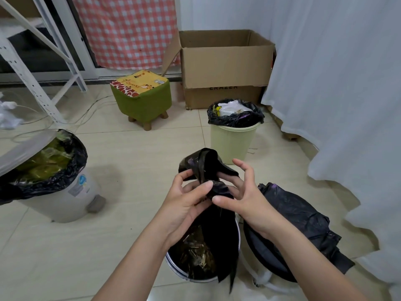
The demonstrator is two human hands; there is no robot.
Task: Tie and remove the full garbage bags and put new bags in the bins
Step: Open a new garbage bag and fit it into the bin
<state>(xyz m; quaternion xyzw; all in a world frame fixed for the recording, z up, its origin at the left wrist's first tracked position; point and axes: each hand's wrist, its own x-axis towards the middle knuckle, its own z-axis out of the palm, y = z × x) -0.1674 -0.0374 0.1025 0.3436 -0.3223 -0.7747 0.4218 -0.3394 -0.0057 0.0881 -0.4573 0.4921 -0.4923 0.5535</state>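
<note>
A black garbage bag full of scraps sits in a white round bin just below me. Both hands work its gathered top. My left hand grips the bunched plastic between thumb and fingers. My right hand pinches the twisted neck with thumb and forefinger, its other fingers spread. A loose flap of the bag stands up above the hands. Folded black bags lie over a dark lid at right.
A pale green bin with a full black bag stands ahead. A grey pedal bin, lid up and lined in black, is at left. Beyond are a green stool, a cardboard box, a white curtain, floor cables.
</note>
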